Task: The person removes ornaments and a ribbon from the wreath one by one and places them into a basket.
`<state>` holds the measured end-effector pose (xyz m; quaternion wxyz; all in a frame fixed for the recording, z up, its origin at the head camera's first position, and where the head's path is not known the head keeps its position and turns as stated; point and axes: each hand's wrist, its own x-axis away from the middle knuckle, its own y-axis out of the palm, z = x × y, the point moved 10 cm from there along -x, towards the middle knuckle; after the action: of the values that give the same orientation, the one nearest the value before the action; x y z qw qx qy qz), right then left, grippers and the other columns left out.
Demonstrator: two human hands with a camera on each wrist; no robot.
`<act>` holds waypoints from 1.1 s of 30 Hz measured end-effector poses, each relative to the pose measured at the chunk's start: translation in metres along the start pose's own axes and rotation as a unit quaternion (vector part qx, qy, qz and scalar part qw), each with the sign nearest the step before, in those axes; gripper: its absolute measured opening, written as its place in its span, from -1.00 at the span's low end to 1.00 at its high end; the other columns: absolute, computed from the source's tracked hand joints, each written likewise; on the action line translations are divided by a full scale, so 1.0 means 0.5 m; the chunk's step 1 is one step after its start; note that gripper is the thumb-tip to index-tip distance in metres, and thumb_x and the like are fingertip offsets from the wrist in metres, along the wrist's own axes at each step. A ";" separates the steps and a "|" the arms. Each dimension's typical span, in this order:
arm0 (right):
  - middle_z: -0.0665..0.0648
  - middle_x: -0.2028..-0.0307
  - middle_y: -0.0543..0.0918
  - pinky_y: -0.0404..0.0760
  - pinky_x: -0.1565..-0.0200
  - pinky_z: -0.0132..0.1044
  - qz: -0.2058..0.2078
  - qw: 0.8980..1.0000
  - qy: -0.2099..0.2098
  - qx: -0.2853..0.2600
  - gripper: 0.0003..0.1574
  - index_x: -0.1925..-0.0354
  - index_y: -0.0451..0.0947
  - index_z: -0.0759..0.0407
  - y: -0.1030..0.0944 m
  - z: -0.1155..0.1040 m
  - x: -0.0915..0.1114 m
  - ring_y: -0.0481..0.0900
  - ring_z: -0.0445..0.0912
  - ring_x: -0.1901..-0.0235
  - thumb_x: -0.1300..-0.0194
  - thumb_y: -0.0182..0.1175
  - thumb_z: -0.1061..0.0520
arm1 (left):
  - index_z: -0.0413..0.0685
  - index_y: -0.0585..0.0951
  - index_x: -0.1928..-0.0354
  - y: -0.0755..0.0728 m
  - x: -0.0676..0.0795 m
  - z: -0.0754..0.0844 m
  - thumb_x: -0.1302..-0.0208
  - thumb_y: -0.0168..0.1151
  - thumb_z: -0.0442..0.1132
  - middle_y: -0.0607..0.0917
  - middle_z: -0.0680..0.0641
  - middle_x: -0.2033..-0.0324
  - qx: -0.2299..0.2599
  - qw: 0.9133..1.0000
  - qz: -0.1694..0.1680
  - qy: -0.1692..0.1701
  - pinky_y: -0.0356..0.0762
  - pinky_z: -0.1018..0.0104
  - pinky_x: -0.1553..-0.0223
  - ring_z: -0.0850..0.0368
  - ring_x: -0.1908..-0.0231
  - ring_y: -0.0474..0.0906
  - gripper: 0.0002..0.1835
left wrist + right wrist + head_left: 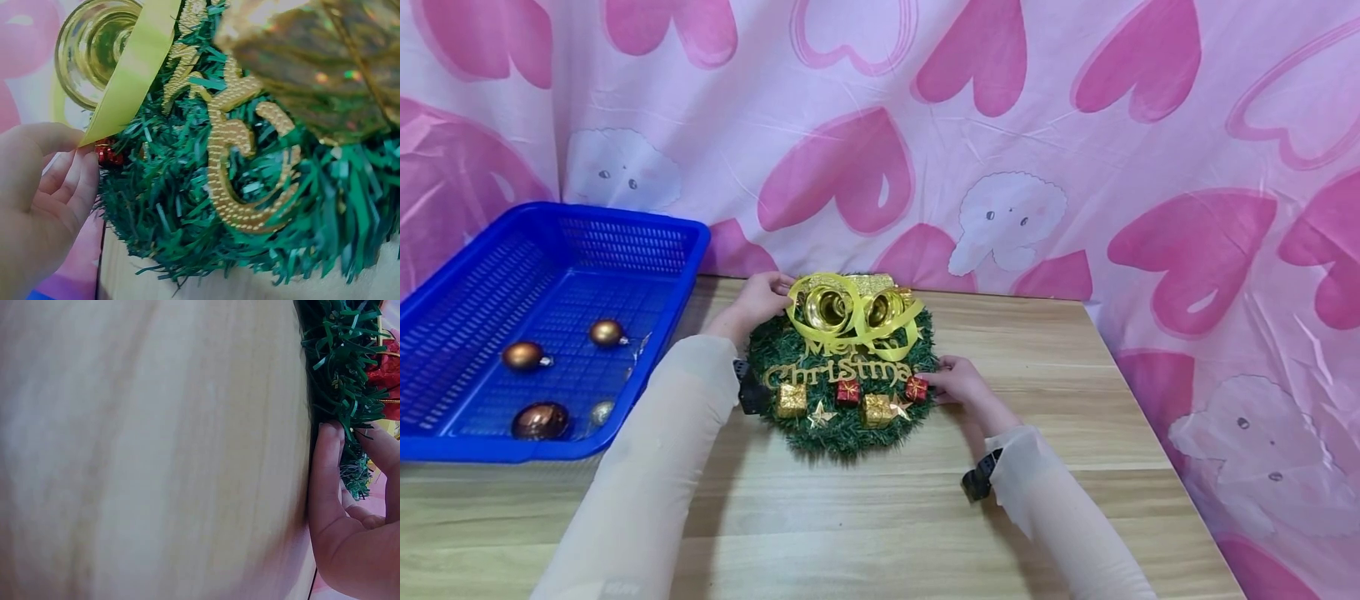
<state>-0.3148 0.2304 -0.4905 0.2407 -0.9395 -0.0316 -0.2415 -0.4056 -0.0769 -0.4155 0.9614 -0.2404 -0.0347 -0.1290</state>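
Note:
A green tinsel Christmas wreath lies on the table, with gold "Merry Christmas" lettering, small gift boxes and stars on it. Two shiny gold bells and a yellow ribbon sit on its far part. At the wreath's far left edge, my left hand pinches the ribbon by a small red ornament. My right hand grips the near right rim beside a red gift box; in the right wrist view its fingers meet the green tinsel, close against the tabletop.
A blue plastic basket stands on the left, holding several brown, copper and silver baubles. Pink heart-patterned cloth hangs behind the wooden table and along its right side. Each wrist carries a black camera.

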 end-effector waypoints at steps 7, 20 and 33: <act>0.18 0.22 0.49 0.63 0.46 -0.38 0.005 1.000 -0.009 0.004 -0.20 -0.27 0.20 0.42 0.000 -0.003 0.002 0.47 -0.19 0.57 -0.17 0.28 0.14 | -0.41 0.36 -0.18 -0.021 0.004 0.017 -0.24 -0.04 -0.48 0.50 -0.43 -0.05 0.004 1.000 0.003 0.017 0.57 0.10 0.00 -0.20 0.01 0.48 -0.57; 0.33 0.03 0.47 0.63 0.45 -0.40 0.006 1.000 -0.003 0.001 -0.16 -0.31 0.15 0.41 0.001 0.002 -0.002 0.47 -0.20 0.56 -0.18 0.27 0.15 | -0.40 0.41 -0.14 -0.054 0.022 0.063 -0.26 -0.02 -0.44 0.51 -0.38 -0.01 -0.007 0.999 0.008 0.042 0.57 0.06 0.00 -0.05 0.13 0.51 -0.60; 0.34 0.02 0.49 0.64 0.43 -0.40 0.005 1.000 -0.001 0.002 -0.19 -0.30 0.15 0.42 0.000 0.004 -0.002 0.49 -0.20 0.54 -0.20 0.25 0.15 | -0.38 0.42 -0.14 -0.092 0.038 0.090 -0.28 -0.01 -0.43 0.52 -0.37 0.02 -0.020 0.998 0.021 0.057 0.60 0.14 0.04 -0.09 0.09 0.52 -0.61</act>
<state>-0.3150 0.2314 -0.4927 0.2436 -0.9394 -0.0272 -0.2396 -0.3998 -0.0994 -0.3525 0.9594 -0.2523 0.0275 -0.1230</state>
